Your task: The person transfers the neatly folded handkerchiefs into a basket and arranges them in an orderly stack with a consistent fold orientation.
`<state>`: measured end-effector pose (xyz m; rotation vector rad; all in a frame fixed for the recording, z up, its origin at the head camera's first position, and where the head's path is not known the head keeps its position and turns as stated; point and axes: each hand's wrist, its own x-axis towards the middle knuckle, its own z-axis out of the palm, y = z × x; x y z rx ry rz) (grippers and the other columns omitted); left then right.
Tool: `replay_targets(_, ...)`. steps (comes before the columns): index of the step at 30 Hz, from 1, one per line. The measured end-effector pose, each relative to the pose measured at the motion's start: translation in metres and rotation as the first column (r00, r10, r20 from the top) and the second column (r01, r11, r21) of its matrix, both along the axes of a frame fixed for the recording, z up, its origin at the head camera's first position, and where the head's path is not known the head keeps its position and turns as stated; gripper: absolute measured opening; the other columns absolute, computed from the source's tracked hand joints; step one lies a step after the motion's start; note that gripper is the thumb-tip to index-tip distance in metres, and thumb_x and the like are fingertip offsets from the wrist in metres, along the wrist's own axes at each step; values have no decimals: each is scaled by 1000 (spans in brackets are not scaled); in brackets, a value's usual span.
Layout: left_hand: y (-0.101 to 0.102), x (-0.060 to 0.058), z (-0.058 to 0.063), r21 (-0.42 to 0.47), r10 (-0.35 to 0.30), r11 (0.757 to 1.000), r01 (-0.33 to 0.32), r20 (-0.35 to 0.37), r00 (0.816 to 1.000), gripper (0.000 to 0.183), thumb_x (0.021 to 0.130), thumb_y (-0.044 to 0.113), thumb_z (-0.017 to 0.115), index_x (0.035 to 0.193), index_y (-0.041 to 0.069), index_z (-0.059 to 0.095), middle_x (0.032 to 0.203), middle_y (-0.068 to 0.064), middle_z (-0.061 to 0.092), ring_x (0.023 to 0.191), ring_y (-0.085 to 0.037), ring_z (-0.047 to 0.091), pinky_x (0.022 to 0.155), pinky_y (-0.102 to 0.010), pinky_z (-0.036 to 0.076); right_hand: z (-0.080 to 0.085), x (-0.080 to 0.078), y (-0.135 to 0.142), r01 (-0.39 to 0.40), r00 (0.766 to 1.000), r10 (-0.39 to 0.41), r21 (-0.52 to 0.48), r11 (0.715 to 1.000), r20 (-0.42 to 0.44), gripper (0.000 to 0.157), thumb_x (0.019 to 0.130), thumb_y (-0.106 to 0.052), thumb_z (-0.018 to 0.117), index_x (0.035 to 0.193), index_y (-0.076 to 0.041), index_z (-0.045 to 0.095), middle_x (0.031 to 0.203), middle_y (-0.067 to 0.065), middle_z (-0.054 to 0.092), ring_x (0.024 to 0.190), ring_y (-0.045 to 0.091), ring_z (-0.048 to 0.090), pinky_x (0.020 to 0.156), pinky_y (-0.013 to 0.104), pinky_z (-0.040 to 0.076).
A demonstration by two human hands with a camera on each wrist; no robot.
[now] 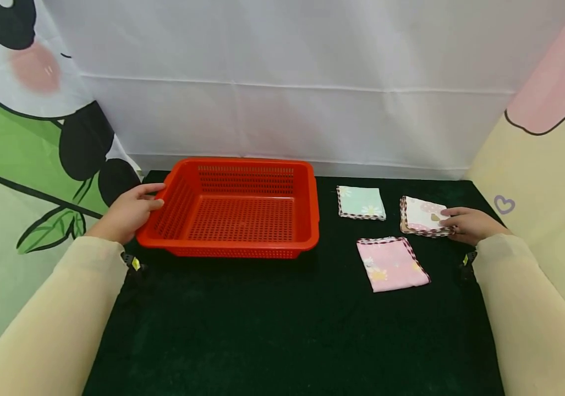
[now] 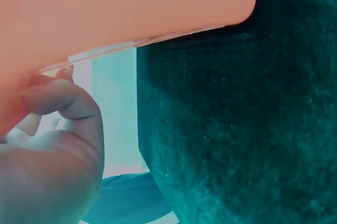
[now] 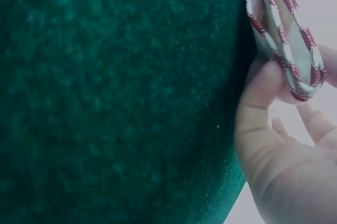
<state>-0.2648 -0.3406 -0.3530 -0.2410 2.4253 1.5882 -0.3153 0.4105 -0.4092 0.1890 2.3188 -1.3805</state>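
A red plastic basket [image 1: 245, 250] with slotted walls sits at the back left of the table. My left hand [image 1: 131, 212] grips its left rim; in the left wrist view the bent thumb [image 2: 79, 100] meets the basket's edge, and the other fingers are partly hidden. On the right, my right hand [image 1: 472, 224] pinches the right edge of a folded white handkerchief [image 1: 421, 212] with a checked border. Its stacked layers [image 3: 287, 39] show between thumb and fingers in the right wrist view. Close by lie a folded mint handkerchief [image 1: 360, 202] and a folded pink handkerchief [image 1: 391, 264].
A dark green cloth [image 1: 282, 330] covers the table. Behind it hangs a white sheet [image 1: 282, 121], with a printed cartoon curtain [image 1: 29, 137] at the left and a pink and yellow one [image 1: 544, 165] at the right.
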Motion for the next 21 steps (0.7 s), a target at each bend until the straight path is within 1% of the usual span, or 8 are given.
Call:
replay_targets(4,1,1,0,30,30,999,-31,13,999,61,111,26,47,166,21,22,156,-19,34,134,-38,46,93,-37,57,-4,-4,1,10,1000,-9,-69,998,22,66,109,-12,48,162,4,12,155,29,14,118,29,36,87,23,54)
replay_targets(7,2,1,0,36,43,998,-44,16,999,61,111,26,46,166,21,22,158,-19,33,135,-37,46,93,-35,56,-3,-4,0,26,999,-23,-130,991,24,68,109,-10,48,163,2,9,159,26,9,119,25,38,87,22,52)
replay_targets(9,3,2,-1,30,48,998,-48,13,999,61,111,26,46,166,21,22,158,-19,33,135,-37,46,92,-34,56,-1,-2,-2,37,999,-34,-170,985,22,68,109,-9,48,164,1,7,159,24,11,117,21,41,87,21,51)
replay_targets(12,3,2,-1,18,55,998,-55,8,998,61,111,27,47,166,21,23,157,-19,34,134,-36,47,91,-34,57,3,2,-4,73,997,-69,-221,972,29,70,109,-12,50,164,1,8,154,20,20,111,16,47,88,23,52)
replay_targets(16,3,2,-2,12,65,998,-65,11,998,60,110,28,47,166,22,25,157,-18,35,132,-35,48,90,-33,57,5,6,-6,141,989,-127,-274,951,71,69,109,-16,52,164,-1,13,145,12,30,107,15,50,90,25,53)
replay_targets(18,3,2,-3,12,66,998,-67,10,998,60,110,29,48,166,22,25,157,-17,35,132,-34,48,89,-33,57,6,7,-6,167,985,-149,-290,942,84,67,109,-16,51,164,-2,15,141,10,32,106,16,51,90,25,54)
replay_targets(21,2,1,-3,15,69,997,-70,8,998,60,110,31,48,165,23,26,158,-17,35,132,-34,49,88,-32,57,4,7,-5,165,986,-149,-300,940,73,68,108,-12,51,165,-3,14,139,8,33,107,15,50,89,25,53)
